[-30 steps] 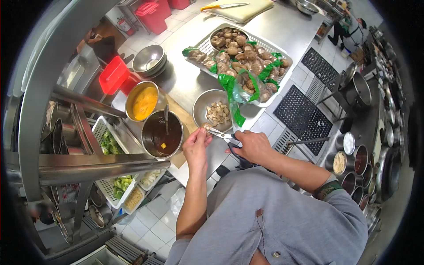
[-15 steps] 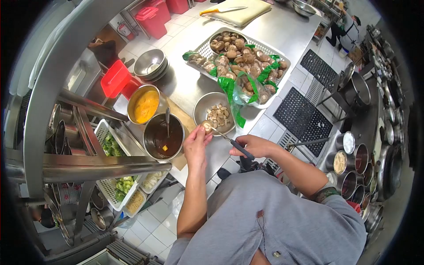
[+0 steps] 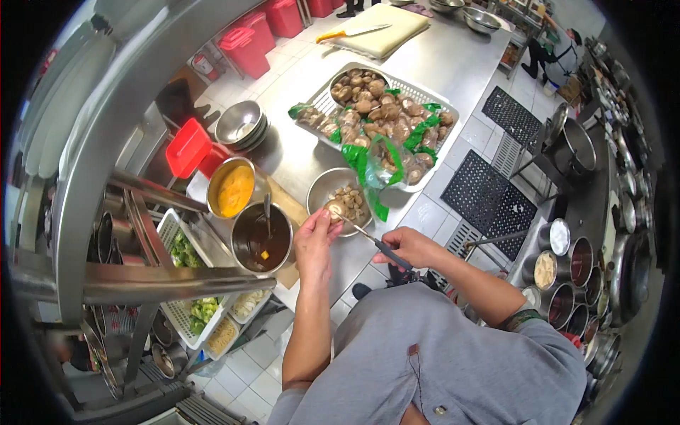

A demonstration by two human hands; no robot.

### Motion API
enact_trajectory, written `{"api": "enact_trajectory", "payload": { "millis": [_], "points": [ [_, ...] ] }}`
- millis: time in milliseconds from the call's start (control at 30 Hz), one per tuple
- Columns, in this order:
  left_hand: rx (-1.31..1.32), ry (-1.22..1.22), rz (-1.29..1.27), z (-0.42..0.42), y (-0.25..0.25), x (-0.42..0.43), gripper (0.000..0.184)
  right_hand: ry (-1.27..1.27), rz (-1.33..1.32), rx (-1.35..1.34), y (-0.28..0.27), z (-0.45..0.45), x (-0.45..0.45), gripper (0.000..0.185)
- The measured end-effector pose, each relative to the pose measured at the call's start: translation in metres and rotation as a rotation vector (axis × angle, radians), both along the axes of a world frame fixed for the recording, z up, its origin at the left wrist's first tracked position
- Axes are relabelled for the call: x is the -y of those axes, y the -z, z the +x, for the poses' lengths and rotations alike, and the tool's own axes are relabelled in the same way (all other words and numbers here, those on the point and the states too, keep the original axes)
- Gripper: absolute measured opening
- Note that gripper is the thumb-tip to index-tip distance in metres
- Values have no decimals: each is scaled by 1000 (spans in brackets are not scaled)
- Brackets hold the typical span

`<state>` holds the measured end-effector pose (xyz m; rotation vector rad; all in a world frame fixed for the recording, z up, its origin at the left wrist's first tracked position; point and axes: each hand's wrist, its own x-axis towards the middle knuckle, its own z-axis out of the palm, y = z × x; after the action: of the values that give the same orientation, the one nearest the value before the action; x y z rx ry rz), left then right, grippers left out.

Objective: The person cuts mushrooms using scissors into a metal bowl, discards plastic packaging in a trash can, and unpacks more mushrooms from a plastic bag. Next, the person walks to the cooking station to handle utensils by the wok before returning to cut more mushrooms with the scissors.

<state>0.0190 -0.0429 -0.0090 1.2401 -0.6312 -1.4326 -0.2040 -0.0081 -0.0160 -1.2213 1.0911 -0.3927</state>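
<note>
My left hand [image 3: 315, 244] pinches a mushroom [image 3: 336, 210] at the near rim of a steel bowl [image 3: 323, 185]. Several mushroom pieces [image 3: 352, 200] lie in that bowl. Closed round the dark handles of a pair of scissors [image 3: 388, 251] is my right hand [image 3: 409, 248]; the metal blades point left and reach the held mushroom. Behind the bowl, a white perforated tray [image 3: 433, 173] carries whole mushrooms [image 3: 386, 113], some loose in a steel bowl and some in clear bags with green bands.
Left of the bowl stand a pot of dark sauce [image 3: 258, 244] with a spoon and a pot of orange liquid [image 3: 235, 191]. A yellow-handled knife [image 3: 354, 32] rests on a cutting board [image 3: 397, 32]. A metal shelf frame [image 3: 177, 283] crosses the left side. A person [image 3: 563, 57] bends at upper right.
The scissors have turned in my right hand, which has moved slightly down and right. A whole mushroom now shows in my left fingers. The whole view has shifted a little.
</note>
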Motion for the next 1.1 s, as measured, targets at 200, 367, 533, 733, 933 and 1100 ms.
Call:
{"api": "enact_trajectory", "payload": {
  "millis": [200,367,533,733,933,1100],
  "points": [
    [-42,78,-230,-40,-45,104,34,40,112,140,-3,-41,-8,44],
    [490,289,-336,-73,-53,135,27,83,17,178,6,-84,-5,39],
    [1249,579,-833,-111,10,129,14,306,62,321,21,-137,-11,29],
    [1616,468,-685,-155,43,137,12,403,-60,378,14,-166,15,24],
    [1617,394,-787,-152,46,129,19,281,-125,396,17,-158,39,27],
    [1481,524,-744,-142,17,117,20,190,-156,374,7,-152,42,28]
  ]
}}
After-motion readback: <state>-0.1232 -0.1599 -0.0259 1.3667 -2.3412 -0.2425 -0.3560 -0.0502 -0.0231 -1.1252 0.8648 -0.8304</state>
